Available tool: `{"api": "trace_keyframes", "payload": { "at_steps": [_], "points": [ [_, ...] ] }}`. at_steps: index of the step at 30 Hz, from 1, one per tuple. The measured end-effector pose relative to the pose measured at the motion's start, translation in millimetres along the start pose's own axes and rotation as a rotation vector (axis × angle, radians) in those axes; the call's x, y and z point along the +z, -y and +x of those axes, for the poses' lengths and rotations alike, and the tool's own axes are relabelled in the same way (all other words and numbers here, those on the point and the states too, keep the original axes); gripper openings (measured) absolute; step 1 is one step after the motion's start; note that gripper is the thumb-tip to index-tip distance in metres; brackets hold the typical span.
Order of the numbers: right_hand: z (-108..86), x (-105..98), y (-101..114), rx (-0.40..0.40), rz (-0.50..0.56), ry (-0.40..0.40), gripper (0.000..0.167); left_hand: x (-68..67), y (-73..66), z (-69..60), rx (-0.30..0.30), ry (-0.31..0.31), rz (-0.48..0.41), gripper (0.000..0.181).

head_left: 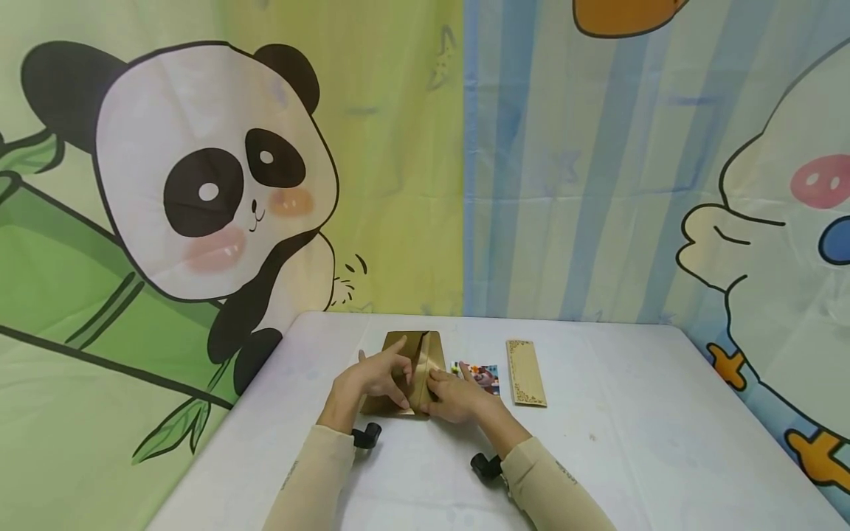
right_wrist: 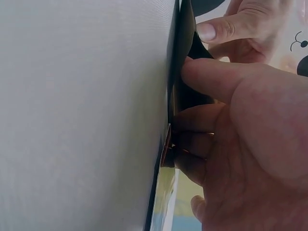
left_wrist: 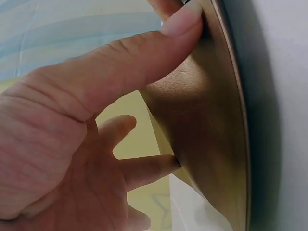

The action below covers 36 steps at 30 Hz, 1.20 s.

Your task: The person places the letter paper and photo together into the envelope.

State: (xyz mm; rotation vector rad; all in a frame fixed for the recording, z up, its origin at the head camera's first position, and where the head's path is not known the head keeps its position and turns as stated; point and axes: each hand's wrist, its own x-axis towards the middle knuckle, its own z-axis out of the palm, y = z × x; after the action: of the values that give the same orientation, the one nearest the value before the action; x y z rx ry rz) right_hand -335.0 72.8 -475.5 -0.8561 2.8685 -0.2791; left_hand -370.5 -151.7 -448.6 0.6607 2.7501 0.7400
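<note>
A glossy brown paper folder (head_left: 377,404) lies on the white table, its middle raised in a partly lifted flap (left_wrist: 207,110). My left hand (head_left: 381,375) pinches the flap near its lower edge between thumb and a finger; in the left wrist view the other fingers of that hand (left_wrist: 96,125) are spread. Across the folder's right part rests my right hand (head_left: 461,398), fingers extended and pressing on it, also visible in the right wrist view (right_wrist: 255,120). A colourful picture card (head_left: 488,377) lies partly under the right hand, beside the folder.
To the right of the card, a tan rectangular strip (head_left: 527,372) with ornate printed corners lies on the white table (head_left: 631,428). Behind the table hangs a curtain (head_left: 398,184) with a cartoon panda and blue stripes.
</note>
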Motion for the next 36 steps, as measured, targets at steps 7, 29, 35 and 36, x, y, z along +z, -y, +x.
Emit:
{"api": "trace_keyframes", "payload": {
  "at_steps": [7,29,35,36],
  "points": [
    [0.9,-0.1,0.1,0.004,0.000,0.006,0.070,-1.9,2.4,0.1,0.014,-0.017,-0.009,0.036],
    [-2.5,-4.8,-8.0,-0.006,-0.006,0.013,0.070,5.3,4.3,5.1,0.092,-0.070,-0.007,0.037],
    [-4.2,-9.3,-15.0,-0.028,0.060,-0.029,0.069,4.2,3.2,5.3,0.079,-0.074,-0.001,0.037],
    [-4.5,-10.2,-16.7,-0.027,0.069,-0.037,0.069,3.9,2.8,5.3,0.078,-0.074,-0.002,0.037]
  ]
}}
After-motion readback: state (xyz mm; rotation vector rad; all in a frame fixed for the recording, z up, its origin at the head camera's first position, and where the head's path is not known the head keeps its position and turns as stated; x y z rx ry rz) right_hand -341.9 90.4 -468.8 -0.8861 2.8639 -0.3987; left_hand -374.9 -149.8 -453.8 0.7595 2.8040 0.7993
